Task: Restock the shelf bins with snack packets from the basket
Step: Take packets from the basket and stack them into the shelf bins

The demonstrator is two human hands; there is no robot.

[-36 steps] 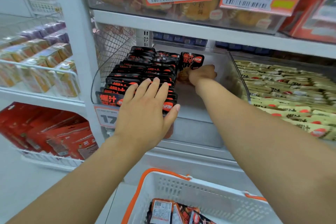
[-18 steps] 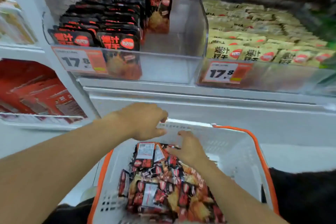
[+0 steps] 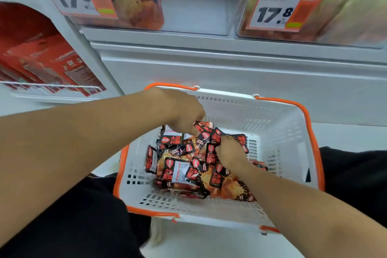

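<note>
A white basket with an orange rim point(image 3: 293, 123) sits low in front of me and holds a heap of black-and-red snack packets point(image 3: 188, 172). Both hands are down inside it. My left hand point(image 3: 184, 111) curls its fingers onto packets at the far edge of the heap. My right hand point(image 3: 230, 151) grips packets near the heap's middle, its fingers buried among them. Above, a clear shelf bin point(image 3: 199, 6) shows one black-and-red packet behind its front wall.
A second clear bin point(image 3: 335, 16) with yellow packets stands to the right, each bin carrying a 17.8 price tag. Red boxes point(image 3: 52, 65) fill a wire shelf at the left. A white shelf base point(image 3: 230, 73) runs behind the basket. My dark-clothed legs flank the basket.
Both hands left the shelf bin and dropped into the basket. My view tilted down. The hands now dig into the packet heap, deeper than half a second ago.
</note>
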